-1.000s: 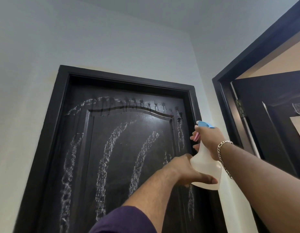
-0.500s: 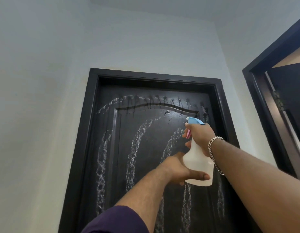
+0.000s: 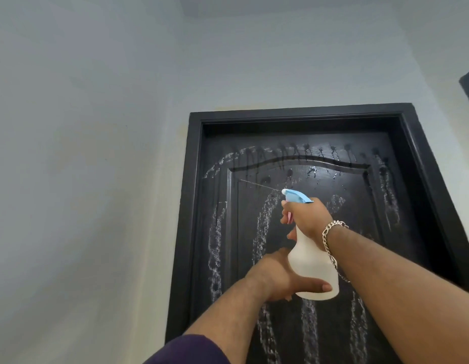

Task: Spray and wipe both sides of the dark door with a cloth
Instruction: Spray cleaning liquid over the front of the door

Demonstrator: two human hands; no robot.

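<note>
The right hand (image 3: 308, 219) grips the neck of a white spray bottle (image 3: 313, 269), fingers on the trigger, a thin jet reaching the dark door (image 3: 320, 179). The left hand (image 3: 278, 278) cups the bottle's base, thumb across it. The closed door fills its frame (image 3: 187, 206), bare wall (image 3: 83, 179) to the left.

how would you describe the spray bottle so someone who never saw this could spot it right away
Look at the dark door streaked with white foam, set in the pale wall. In front of its raised panel, the right hand holds up the spray bottle while the left hand steadies its base. It is the only translucent white thing, with a light blue nozzle.
</note>
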